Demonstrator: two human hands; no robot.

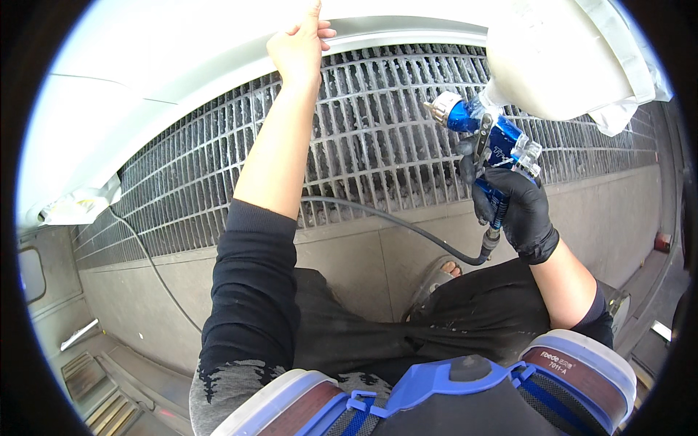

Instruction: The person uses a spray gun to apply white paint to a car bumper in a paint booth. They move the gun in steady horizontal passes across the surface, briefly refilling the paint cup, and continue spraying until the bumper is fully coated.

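In my right hand (pixel 520 211), which wears a black glove, is a blue spray gun (pixel 502 145) gripped by its handle. The nozzle points left. A large whitish paint cup (pixel 556 62) is mounted on top of it, and a dark air hose (pixel 407 227) joins the handle's bottom. My left hand (pixel 298 54) is bare and reaches out to the edge of a white, smooth panel (pixel 174 43). One digit is stretched out along the panel while the other fingers are partly bent. Nothing shows in that hand, though the frame's top edge cuts off its tip.
A metal floor grating (pixel 378 131) with dark, crusted material beneath runs below the panel. Nearer lies a grey floor strip (pixel 349 247), with my sandalled foot (pixel 436 280) on it. A thin cable (pixel 149 254) hangs at the left. My blue-and-grey respirator (pixel 451 385) fills the bottom.
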